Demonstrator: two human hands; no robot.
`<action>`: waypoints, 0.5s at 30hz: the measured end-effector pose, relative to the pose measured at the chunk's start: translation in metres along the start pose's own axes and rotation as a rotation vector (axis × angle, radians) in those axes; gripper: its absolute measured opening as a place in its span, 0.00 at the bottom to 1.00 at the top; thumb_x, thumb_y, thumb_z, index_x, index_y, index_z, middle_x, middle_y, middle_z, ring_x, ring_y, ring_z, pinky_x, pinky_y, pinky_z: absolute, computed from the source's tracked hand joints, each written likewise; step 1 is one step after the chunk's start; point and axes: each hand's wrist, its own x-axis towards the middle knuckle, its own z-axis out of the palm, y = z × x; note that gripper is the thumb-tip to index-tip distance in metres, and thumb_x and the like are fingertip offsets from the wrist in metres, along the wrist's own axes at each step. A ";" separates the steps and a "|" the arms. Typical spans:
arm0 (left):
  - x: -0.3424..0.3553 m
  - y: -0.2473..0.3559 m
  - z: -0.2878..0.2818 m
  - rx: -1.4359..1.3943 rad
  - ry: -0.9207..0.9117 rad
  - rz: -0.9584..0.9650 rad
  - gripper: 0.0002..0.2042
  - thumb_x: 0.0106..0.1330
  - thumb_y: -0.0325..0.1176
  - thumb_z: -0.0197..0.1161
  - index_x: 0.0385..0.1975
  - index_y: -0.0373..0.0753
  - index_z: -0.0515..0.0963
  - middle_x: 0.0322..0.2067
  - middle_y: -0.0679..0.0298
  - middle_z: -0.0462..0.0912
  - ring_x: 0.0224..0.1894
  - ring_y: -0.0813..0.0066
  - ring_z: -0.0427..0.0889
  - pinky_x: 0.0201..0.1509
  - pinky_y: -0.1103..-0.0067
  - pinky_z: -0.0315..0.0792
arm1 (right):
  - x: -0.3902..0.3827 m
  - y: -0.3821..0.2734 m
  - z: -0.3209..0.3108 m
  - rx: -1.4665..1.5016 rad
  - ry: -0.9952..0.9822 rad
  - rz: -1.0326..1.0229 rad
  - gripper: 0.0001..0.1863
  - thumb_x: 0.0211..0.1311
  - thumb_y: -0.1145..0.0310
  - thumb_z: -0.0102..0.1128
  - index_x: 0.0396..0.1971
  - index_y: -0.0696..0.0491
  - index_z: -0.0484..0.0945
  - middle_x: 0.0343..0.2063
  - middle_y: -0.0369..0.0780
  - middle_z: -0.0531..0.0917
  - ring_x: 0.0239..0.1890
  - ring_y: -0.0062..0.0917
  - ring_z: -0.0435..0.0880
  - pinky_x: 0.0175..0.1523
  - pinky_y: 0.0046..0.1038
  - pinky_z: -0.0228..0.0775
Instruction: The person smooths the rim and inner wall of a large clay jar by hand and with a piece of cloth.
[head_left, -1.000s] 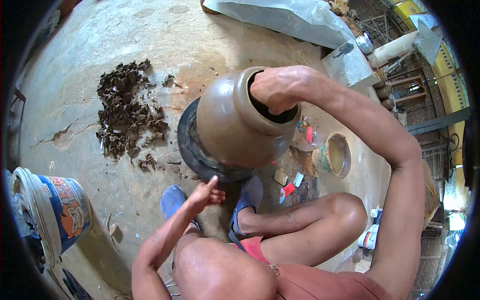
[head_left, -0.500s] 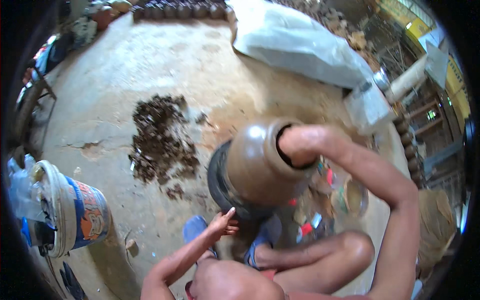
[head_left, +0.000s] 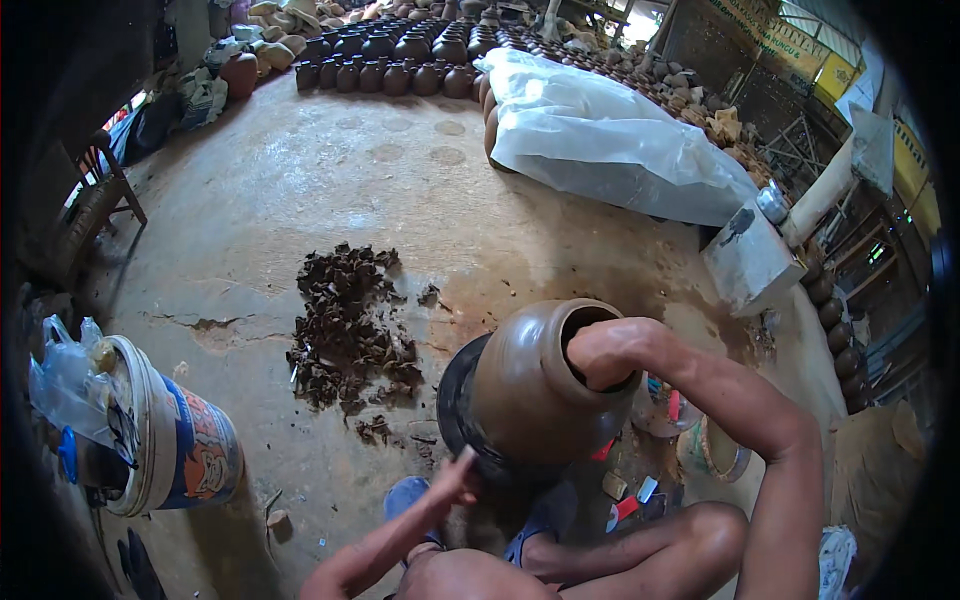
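A large brown clay pot [head_left: 525, 385], wet and shiny, stands on a black round base [head_left: 452, 405] between my feet, its mouth toward the right. My right hand [head_left: 610, 352] reaches through the mouth into the pot; its fingers are hidden inside. My left hand [head_left: 457, 482] is low at the near edge of the base, one finger stretched up to its rim and the others loosely bent, with nothing visible in it. Whether that fingertip presses on the base is hard to tell.
Dark clay scraps [head_left: 350, 325] lie left of the pot. A white bucket [head_left: 150, 430] with plastic bags on it stands at the left. Small tools and a round bowl [head_left: 712, 450] lie right of the pot. Plastic sheeting [head_left: 620, 140] and rows of pots [head_left: 400, 75] stand behind.
The view has tilted up, showing more of the pot rows at the back. My right hand stays inside the pot, and my left hand remains beside the base.
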 end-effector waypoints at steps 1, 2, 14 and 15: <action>0.005 0.020 -0.003 -0.148 0.077 0.111 0.32 0.71 0.66 0.58 0.56 0.40 0.70 0.33 0.64 0.79 0.23 0.78 0.78 0.21 0.79 0.77 | -0.001 0.005 0.003 0.050 -0.006 0.005 0.14 0.49 0.72 0.63 0.37 0.60 0.87 0.38 0.54 0.88 0.43 0.45 0.89 0.47 0.41 0.80; 0.024 0.027 -0.031 -0.280 0.095 0.184 0.29 0.72 0.64 0.57 0.54 0.42 0.70 0.30 0.68 0.76 0.23 0.82 0.77 0.20 0.80 0.75 | 0.003 0.003 0.000 0.100 0.009 -0.023 0.15 0.49 0.72 0.63 0.38 0.60 0.86 0.39 0.53 0.88 0.43 0.45 0.89 0.48 0.40 0.80; 0.000 0.032 0.019 -0.079 0.242 0.078 0.41 0.71 0.67 0.56 0.67 0.32 0.65 0.51 0.48 0.85 0.39 0.59 0.88 0.38 0.63 0.82 | -0.005 0.013 0.003 0.148 0.039 -0.021 0.16 0.48 0.75 0.61 0.39 0.62 0.85 0.37 0.54 0.88 0.42 0.45 0.89 0.45 0.43 0.80; 0.015 0.052 0.004 -0.081 0.274 0.192 0.41 0.71 0.68 0.55 0.64 0.30 0.69 0.49 0.48 0.85 0.40 0.59 0.88 0.41 0.61 0.81 | -0.004 0.014 0.002 0.131 0.015 0.019 0.16 0.48 0.75 0.60 0.38 0.63 0.85 0.37 0.55 0.87 0.41 0.45 0.89 0.44 0.43 0.80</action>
